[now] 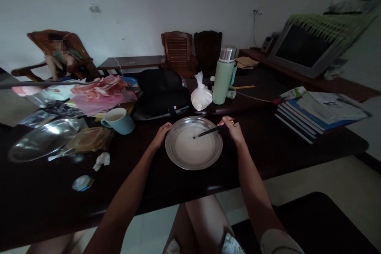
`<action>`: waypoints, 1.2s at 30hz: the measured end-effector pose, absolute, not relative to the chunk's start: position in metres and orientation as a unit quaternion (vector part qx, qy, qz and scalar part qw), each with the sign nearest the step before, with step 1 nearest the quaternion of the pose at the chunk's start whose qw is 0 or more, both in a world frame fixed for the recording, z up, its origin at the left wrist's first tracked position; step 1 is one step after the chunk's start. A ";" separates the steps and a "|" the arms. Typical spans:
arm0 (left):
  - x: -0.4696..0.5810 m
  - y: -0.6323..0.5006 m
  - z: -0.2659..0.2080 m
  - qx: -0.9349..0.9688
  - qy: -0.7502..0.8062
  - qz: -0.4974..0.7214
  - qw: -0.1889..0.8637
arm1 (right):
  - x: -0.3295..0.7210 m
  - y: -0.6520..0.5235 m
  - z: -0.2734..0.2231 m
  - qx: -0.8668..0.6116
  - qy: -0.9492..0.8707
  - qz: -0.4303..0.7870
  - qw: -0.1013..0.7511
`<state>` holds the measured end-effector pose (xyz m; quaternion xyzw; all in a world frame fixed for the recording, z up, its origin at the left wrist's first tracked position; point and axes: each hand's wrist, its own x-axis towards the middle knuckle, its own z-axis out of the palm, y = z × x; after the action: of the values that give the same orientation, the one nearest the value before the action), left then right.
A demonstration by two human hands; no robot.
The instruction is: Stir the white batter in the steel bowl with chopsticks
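Note:
A round metal bowl [170, 158] stands on the dark table before me, with a milky white liquid [193, 152] in it. My left hand [162, 135] grips the bowl's left rim, its fingers partly hidden against the side. In my right hand [232, 130], closed by the right rim, are dark chopsticks [212, 130] that slant down to the left. Their tips reach into the liquid near the bowl's middle. Just beyond the bowl sits a knotted clear bag of white powder [201, 98], and beside it a green thermos flask [223, 81].
To the left are a light blue mug [121, 123], an oval metal tray [32, 143], a crumpled tissue [101, 160] and a small round container [82, 183]. A black bag [162, 93] lies behind. Stacked books [315, 115] stand right. A person [61, 57] sits far left.

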<state>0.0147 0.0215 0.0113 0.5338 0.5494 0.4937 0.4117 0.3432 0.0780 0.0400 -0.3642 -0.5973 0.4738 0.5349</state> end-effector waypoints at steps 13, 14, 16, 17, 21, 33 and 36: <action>0.014 0.018 0.014 0.554 0.543 0.492 0.395 | 0.343 0.079 0.037 -0.374 -0.605 0.457 0.534; 0.014 0.018 0.014 0.555 0.543 0.492 0.394 | 0.343 0.078 0.037 -0.371 -0.605 0.463 0.531; 0.014 0.018 0.014 0.559 0.540 0.490 0.395 | 0.342 0.077 0.038 -0.361 -0.621 0.472 0.512; 0.013 0.019 0.014 0.560 0.539 0.490 0.395 | 0.340 0.076 0.038 -0.356 -0.631 0.473 0.502; 0.013 0.020 0.012 0.555 0.536 0.496 0.398 | 0.338 0.076 0.041 -0.362 -0.633 0.460 0.506; 0.013 0.021 0.011 0.552 0.547 0.490 0.396 | 0.341 0.080 0.036 -0.370 -0.618 0.478 0.503; 0.013 0.020 0.013 0.556 0.548 0.487 0.391 | 0.343 0.080 0.036 -0.364 -0.614 0.479 0.510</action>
<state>0.0128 0.0196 0.0135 0.5561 0.5481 0.4870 0.3913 0.3431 0.0797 0.0362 -0.3645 -0.6144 0.4792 0.5100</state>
